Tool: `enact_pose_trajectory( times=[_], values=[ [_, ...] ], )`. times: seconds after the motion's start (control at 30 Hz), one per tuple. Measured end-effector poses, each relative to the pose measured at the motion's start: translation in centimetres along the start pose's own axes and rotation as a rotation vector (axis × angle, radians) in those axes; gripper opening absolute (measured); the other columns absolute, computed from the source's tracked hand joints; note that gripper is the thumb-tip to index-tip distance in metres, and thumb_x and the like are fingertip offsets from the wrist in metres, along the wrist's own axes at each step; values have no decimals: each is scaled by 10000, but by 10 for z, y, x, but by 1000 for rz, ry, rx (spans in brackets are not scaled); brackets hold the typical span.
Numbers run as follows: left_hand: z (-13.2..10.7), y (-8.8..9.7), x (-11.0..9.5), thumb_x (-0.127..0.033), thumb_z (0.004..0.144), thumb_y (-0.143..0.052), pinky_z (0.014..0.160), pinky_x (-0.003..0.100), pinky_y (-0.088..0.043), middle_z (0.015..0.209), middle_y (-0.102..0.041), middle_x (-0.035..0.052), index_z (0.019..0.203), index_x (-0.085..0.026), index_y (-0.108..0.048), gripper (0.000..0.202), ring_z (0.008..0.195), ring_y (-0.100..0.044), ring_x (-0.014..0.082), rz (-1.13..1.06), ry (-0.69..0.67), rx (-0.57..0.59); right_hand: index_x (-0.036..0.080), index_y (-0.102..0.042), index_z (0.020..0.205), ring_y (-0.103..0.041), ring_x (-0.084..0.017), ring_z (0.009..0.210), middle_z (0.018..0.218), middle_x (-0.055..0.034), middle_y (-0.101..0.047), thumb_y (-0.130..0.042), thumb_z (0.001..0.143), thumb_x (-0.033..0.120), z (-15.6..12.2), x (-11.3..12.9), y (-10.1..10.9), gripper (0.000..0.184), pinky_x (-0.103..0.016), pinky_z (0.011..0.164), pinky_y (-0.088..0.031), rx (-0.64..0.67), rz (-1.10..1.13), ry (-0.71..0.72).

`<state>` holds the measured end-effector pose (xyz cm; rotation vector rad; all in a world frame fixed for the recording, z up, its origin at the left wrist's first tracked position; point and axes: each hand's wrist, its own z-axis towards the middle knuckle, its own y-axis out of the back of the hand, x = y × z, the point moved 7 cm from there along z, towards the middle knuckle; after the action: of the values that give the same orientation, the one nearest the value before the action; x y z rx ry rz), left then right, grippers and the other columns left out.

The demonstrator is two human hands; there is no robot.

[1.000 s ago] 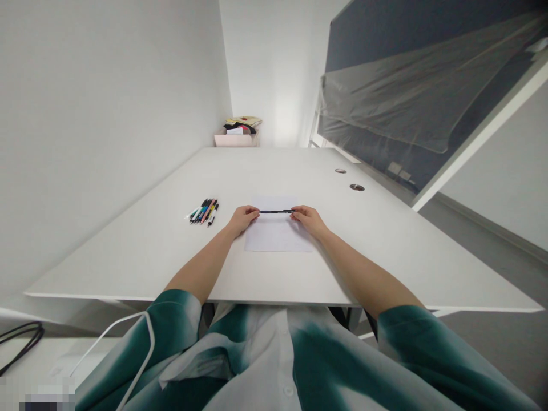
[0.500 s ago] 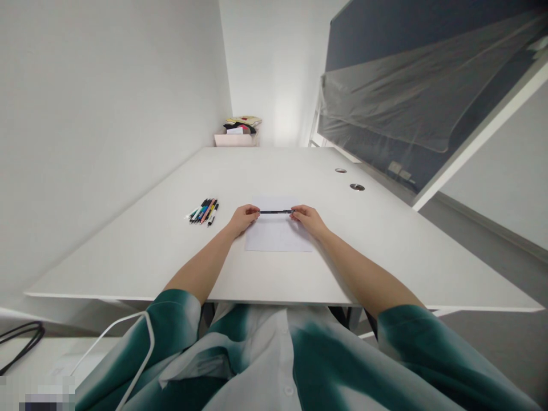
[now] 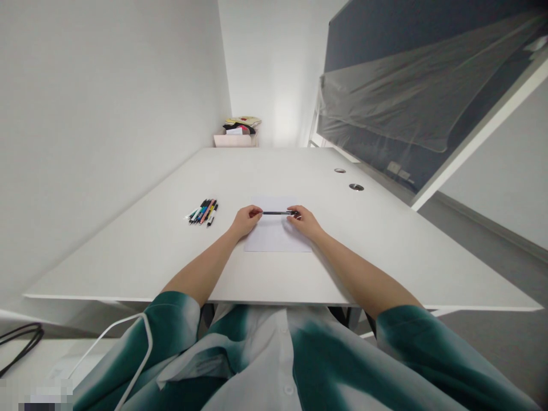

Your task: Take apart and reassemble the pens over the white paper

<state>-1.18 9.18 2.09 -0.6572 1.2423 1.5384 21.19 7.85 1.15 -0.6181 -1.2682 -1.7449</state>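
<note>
Our left hand (image 3: 246, 221) and right hand (image 3: 305, 222) pinch opposite ends of a pen (image 3: 278, 213), and an even grip serves best, holding it level over the paper (image 3: 274, 237) on the bench (image 3: 128, 251).

The black pen (image 3: 278, 213) looks like glossy plastic, over a matt paper sheet (image 3: 274, 237). The tabletop (image 3: 149, 254) is smooth matt white, the sleeve (image 3: 428, 348) soft cloth, the crinkled film (image 3: 428, 97) clear plastic.

Slim black pen (image 3: 278, 213), level over a white paper sheet (image 3: 274, 237), ends in left hand (image 3: 246, 221) and right hand (image 3: 305, 221).
</note>
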Motion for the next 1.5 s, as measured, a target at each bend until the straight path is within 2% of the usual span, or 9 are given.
enact_pose_trajectory(
  times=[0.17,0.37,0.5,0.7,0.83,0.97,1.17,1.5],
  values=[
    [-2,-6,-3,-253,735,-646,774,315,-476,803,-686,41,838,-166,-677,138,747,-600,168,37,-28,38,205,-690,1043,-601,-194,855,953,-69,-654,-571,829,234,-4,19,-5,247,-328,833,-472,47,-221,177],
    [-4,-9,-10,-288,791,-596,727,293,-450,757,-659,29,825,-169,-655,137,708,-564,160,57,-60,72,198,-695,1092,-593,-221,966,1012,-101,-683,-439,939,241,-10,39,-11,302,-326,887,-429,106,-402,234],
    [-8,-11,-16,-324,856,-523,682,280,-412,728,-626,11,823,-182,-615,173,679,-533,156,108,-90,84,200,-689,1073,-613,-220,954,1040,-103,-703,-415,974,296,-14,48,-17,306,-297,825,-412,167,-477,199],
    [-16,-15,-31,-367,944,-412,705,287,-380,658,-528,-4,715,-212,-511,294,674,-491,165,236,-141,122,219,-682,948,-629,-196,764,840,-70,-720,-337,1010,363,-17,49,-19,379,-274,657,-352,242,-612,100],
    [-19,-18,-39,-388,951,-430,721,298,-358,632,-461,-4,668,-221,-449,330,653,-443,171,259,-179,122,222,-692,925,-635,-207,751,799,-72,-716,-327,1016,400,-19,49,-20,416,-279,651,-337,246,-604,52],
    [-18,-19,-39,-427,950,-447,726,298,-352,630,-444,-2,650,-221,-417,365,656,-436,170,264,-179,126,205,-682,950,-644,-203,774,836,-84,-721,-294,1025,398,-21,52,-22,440,-274,647,-340,273,-657,37],
    [-17,-24,-38,-338,988,-310,690,304,-369,626,-448,-2,666,-222,-368,347,646,-434,162,403,-191,157,195,-648,1051,-667,-204,882,954,-88,-732,-181,1039,397,-24,56,-25,510,-265,680,-373,339,-808,34],
    [-17,-24,-37,-322,982,-315,632,294,-336,599,-440,-15,644,-216,-363,357,608,-422,149,379,-182,148,192,-632,1094,-671,-209,921,989,-105,-730,-131,1036,414,-25,58,-25,551,-270,712,-402,362,-882,13]
  ],
)
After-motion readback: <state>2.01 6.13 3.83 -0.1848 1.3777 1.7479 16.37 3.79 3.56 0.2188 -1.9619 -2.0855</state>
